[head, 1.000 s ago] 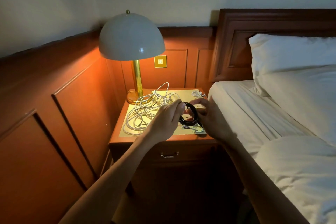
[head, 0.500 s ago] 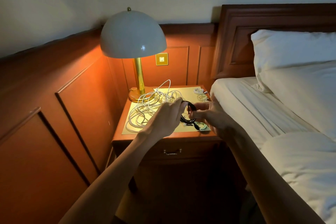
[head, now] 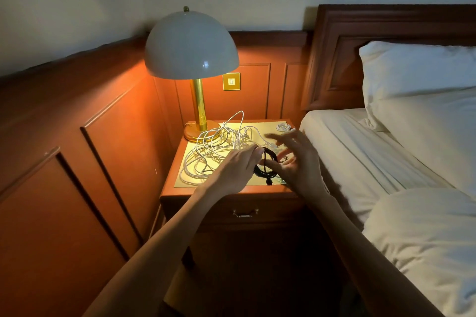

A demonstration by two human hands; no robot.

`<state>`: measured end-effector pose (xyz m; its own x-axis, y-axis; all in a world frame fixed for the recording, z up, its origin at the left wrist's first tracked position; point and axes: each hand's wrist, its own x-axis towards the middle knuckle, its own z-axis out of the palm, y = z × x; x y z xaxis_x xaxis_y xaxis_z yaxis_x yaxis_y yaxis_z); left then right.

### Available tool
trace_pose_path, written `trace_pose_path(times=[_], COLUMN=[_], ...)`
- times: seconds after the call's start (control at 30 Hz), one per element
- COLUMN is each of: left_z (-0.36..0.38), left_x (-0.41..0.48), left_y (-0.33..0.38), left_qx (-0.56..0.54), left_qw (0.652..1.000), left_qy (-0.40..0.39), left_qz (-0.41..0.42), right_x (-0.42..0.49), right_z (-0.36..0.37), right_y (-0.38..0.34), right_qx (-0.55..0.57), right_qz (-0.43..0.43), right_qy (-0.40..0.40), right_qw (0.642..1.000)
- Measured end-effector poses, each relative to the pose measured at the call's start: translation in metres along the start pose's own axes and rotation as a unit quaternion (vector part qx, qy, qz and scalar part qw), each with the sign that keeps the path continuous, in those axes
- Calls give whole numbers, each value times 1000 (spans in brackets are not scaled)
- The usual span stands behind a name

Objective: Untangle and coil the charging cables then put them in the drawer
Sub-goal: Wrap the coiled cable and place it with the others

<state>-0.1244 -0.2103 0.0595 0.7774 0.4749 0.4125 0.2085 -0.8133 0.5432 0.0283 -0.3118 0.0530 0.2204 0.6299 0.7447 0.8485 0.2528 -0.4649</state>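
The left hand has its fingers curled onto the near-left edge of the black coiled charging cable and pinches it just above the tabletop. The right hand is spread wide, with its fingers straight and blurred, and grips nothing I can make out. Whether its thumb touches the coil is unclear.

A loose black end hangs off the coil's near side. With only one pinch keeping the loops together, the likeliest fault is that they spring apart.

Just left of the coil lies the tangled heap of thin white charging cables. A strand could snag on the coil as it lifts and drag the heap off the front edge. A small white coiled cable sits at the far right corner.

The wooden drawer with a brass handle below looks closed. One hand must come free to open it, which would loosen the coil further.
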Motion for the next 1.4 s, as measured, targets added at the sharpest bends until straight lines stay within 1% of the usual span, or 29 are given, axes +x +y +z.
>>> trace_pose_path(times=[0.07,0.1,0.13,0.17,0.23,0.27,0.3,0.37,0.47,0.5,0.53,0.57,0.6,0.67,0.73,0.8,0.83,0.87,0.9,0.93,0.97,1.03,1.07,1.1,1.17,1.23,1.27,1.37,1.4], left_z=[0,0,1,1,3,2,2,1,-1,-1,-1,0,0,0,0,1,2,5,8,11,13,18,18,18,17,13,11,1,-1], left_x=[-2,-3,-4,-5,-6,-6,-5,-3,0,0,0,-1,-2,-3,-4,-5,-5,-5,-5,-5,-6,-7,-7,-7,-7,-8,-8,-7,-6], left_y=[-3,-5,-7,-8,-9,-10,-10,-10,-11,-12,-13,-15,-16,-18,-19,-18,-17,-16,-13,-10,-7,-4,-4,-4,-6,-8,-9,-11,-11], left_qx=[-49,-70,-84,-97,-133,-139,-133,-105,-67,-66,-68,-73,-87,-163,-254,-295,-302,-306,-310,-317,-326,-348,-351,-348,-321,-286,-280,-281,-278], left_qw=[998,996,994,993,989,989,990,994,998,998,997,997,995,983,960,946,944,942,941,939,936,928,927,928,939,951,953,952,953], left_qy=[-21,-31,-35,-34,-21,-14,-9,-4,-8,-12,-16,-17,-16,-15,-24,-31,-34,-38,-42,-45,-44,-34,-35,-39,-49,-49,-49,-49,-51], left_qz=[-27,-42,-53,-57,-56,-51,-45,-32,-15,-16,-19,-25,-38,-78,-111,-128,-130,-129,-127,-126,-126,-131,-129,-123,-113,-110,-109,-108,-111], right_x=[-5,-6,-8,-9,-12,-13,-14,-15,-13,-11,-10,-9,-9,-10,-11,-13,-14,-16,-17,-18,-19,-20,-21,-23,-24,-26,-25,-21,-20], right_z=[3,4,5,7,11,13,16,20,17,14,11,7,4,-5,-14,-20,-20,-19,-16,-13,-11,-5,-2,1,7,10,11,11,11], right_y=[5,6,5,3,-7,-13,-18,-24,-29,-29,-28,-27,-25,-20,-13,-3,1,4,6,5,2,-6,-9,-11,-13,-15,-17,-24,-27], right_qx=[-57,-62,-47,-19,62,113,169,282,434,459,465,454,431,369,284,104,5,-75,-129,-149,-139,-36,36,116,263,342,366,407,424], right_qz=[-136,-167,-166,-141,-24,55,134,249,364,389,409,424,430,404,346,249,189,132,91,74,80,156,210,264,358,397,402,394,399], right_qy=[-8,-2,12,35,81,95,101,111,130,126,116,103,92,61,0,-66,-88,-93,-86,-71,-56,-29,-19,-9,9,18,19,24,31], right_qw=[989,984,985,989,994,988,971,920,814,789,777,777,788,835,894,961,978,984,984,983,985,987,977,957,896,851,839,824,812])
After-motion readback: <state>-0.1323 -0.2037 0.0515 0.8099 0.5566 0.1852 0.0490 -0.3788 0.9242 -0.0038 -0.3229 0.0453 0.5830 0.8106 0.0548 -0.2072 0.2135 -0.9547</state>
